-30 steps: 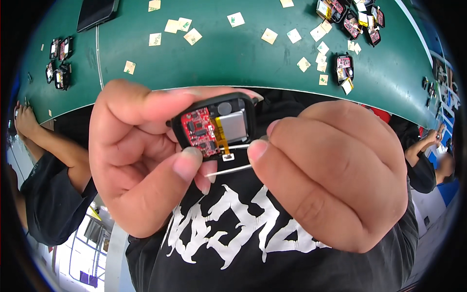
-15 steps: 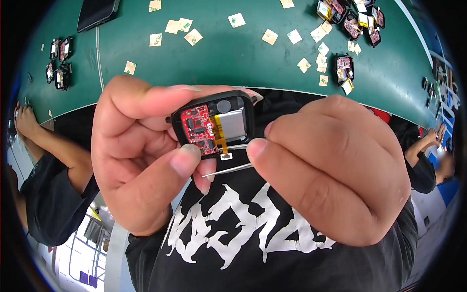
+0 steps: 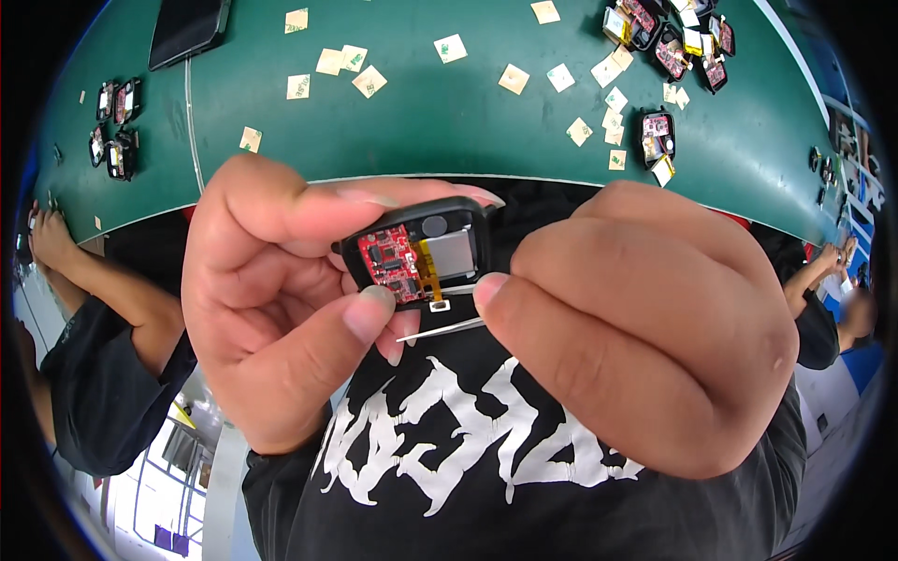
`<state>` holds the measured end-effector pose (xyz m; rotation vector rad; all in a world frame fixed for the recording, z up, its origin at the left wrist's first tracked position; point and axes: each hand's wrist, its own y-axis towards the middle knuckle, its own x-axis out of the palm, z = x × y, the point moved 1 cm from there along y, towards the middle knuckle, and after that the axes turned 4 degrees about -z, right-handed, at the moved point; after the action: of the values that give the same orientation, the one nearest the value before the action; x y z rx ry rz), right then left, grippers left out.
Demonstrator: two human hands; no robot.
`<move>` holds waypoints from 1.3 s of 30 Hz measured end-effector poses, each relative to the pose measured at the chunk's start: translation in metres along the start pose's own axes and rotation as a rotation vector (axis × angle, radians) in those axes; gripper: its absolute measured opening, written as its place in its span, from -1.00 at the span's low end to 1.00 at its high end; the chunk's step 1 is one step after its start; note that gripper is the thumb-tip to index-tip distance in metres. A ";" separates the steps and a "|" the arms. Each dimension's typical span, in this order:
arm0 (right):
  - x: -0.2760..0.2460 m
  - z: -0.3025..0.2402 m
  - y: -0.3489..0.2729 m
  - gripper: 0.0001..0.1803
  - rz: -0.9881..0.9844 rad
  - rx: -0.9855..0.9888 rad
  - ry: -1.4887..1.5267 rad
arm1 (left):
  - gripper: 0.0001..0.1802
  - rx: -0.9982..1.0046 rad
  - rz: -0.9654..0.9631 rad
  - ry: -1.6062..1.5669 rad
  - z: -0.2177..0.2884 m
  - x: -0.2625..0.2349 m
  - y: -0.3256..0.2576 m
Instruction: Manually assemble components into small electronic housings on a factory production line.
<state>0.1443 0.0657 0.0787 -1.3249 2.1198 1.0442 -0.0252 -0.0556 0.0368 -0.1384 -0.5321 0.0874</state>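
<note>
My left hand point(image 3: 281, 299) grips a black smartwatch case point(image 3: 472, 224) by its edges, its open inside turned up toward me. Inside lie a red circuit board point(image 3: 390, 266), a silver battery point(image 3: 451, 253) and a round grey part. From the board an orange flex cable point(image 3: 428, 277) runs over the lower rim and ends in a small white-framed connector point(image 3: 440, 306). In my right hand point(image 3: 645, 327), thumb and fingers pinch metal tweezers point(image 3: 444, 329). Their tips are apart; one arm passes close by the connector, the other lies below it.
Beyond my hands stretches a green table point(image 3: 393, 131) with scattered paper squares point(image 3: 369, 81). One more open case point(image 3: 658, 137) lies at the right, with a pile of cases point(image 3: 669, 51) behind it. Several stand at the left point(image 3: 120, 154), near a black tray point(image 3: 190, 30). People work on both sides.
The watch case and my left hand have shifted slightly down and to the right. The tweezers have moved a little with them, still in my right hand.
</note>
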 end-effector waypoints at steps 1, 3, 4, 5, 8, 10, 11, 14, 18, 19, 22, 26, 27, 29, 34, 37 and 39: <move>-0.004 0.000 0.000 -0.72 -0.036 0.010 0.030 | -0.56 -0.002 0.007 -0.010 0.001 0.003 0.000; -0.008 0.000 0.001 -0.72 -0.079 0.032 0.061 | -0.58 -0.024 0.011 -0.014 0.005 0.004 0.001; -0.009 0.000 0.001 -0.72 -0.088 0.039 0.079 | -0.59 -0.043 0.013 -0.009 0.007 0.005 0.002; -0.009 0.001 0.001 -0.72 -0.065 0.038 0.104 | -0.60 -0.055 0.023 -0.007 0.010 0.007 0.003; -0.003 0.003 -0.001 -0.72 0.048 -0.003 0.095 | -0.60 -0.060 0.033 -0.013 0.013 0.011 0.005; -0.002 0.003 -0.002 -0.72 0.080 -0.014 0.073 | -0.60 -0.012 -0.035 0.000 0.010 0.006 0.004; -0.003 0.001 -0.002 -0.72 0.070 0.001 0.055 | -0.61 0.005 -0.073 0.005 0.008 0.003 0.005; -0.003 0.001 -0.005 -0.73 0.081 0.001 0.017 | -0.60 0.028 -0.131 0.019 0.006 0.000 0.007; -0.002 0.001 -0.005 -0.74 0.119 -0.009 -0.022 | -0.55 0.077 -0.170 0.060 0.005 0.001 0.010; -0.002 0.000 -0.005 -0.74 0.129 -0.008 -0.034 | -0.53 0.092 -0.184 0.085 0.005 0.000 0.012; -0.003 -0.002 -0.003 -0.74 0.149 0.003 -0.088 | -0.52 0.119 -0.215 0.112 0.006 0.001 0.014; -0.010 -0.009 -0.001 -0.73 0.088 0.034 -0.124 | -0.52 0.128 -0.244 0.122 0.007 0.004 0.012; -0.013 -0.010 0.000 -0.72 0.054 0.040 -0.109 | -0.51 0.134 -0.264 0.128 0.007 0.003 0.011; -0.019 -0.010 0.001 -0.72 -0.015 0.057 -0.060 | -0.52 0.118 -0.323 0.118 0.008 -0.003 0.012; -0.007 -0.002 -0.009 -0.71 0.152 -0.052 -0.149 | -0.56 -0.023 -0.320 0.010 0.005 -0.012 0.014; -0.008 -0.004 -0.012 -0.71 0.122 -0.079 -0.162 | -0.58 -0.086 -0.282 -0.048 0.001 -0.010 0.012; -0.010 -0.009 -0.008 -0.72 0.133 -0.075 -0.185 | -0.60 -0.137 -0.233 -0.081 0.001 -0.007 0.013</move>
<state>0.1563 0.0628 0.0883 -1.0861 2.0699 1.2605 -0.0324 -0.0432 0.0318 -0.2059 -0.6312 -0.1715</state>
